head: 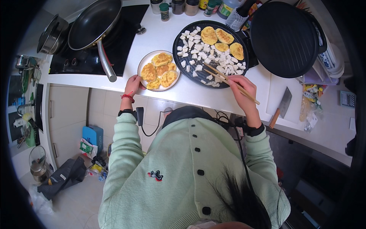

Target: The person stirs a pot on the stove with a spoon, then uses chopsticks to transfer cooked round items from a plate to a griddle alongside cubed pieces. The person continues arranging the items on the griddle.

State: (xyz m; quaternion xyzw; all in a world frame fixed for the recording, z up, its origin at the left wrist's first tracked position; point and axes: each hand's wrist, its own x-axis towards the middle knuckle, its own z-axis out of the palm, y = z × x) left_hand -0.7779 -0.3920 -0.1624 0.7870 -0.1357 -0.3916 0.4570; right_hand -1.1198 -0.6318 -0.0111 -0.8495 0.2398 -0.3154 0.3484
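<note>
My left hand (135, 85) grips the near left rim of a round plate (143, 61) at the counter's front edge. Several browned, yellow egg-coated pieces (161, 59) lie on that plate. In my right hand (242, 88) is a pair of wooden chopsticks (246, 93), their tips over the near part of a round black griddle pan (183, 71). White chunks (204, 50) of food are spread across the pan's left, middle and near right. Several flat yellow pieces (208, 35) with browned tops sit along its far right side. What the white chunks are, I cannot tell.
At left, a frying pan (93, 25) rests on the black cooktop (125, 31), its handle pointing toward me. Seasoning jars (177, 7) line the back. A ridged black lid or pan (283, 40) stands at right. A cleaver (283, 104) lies on a white cutting board (274, 94).
</note>
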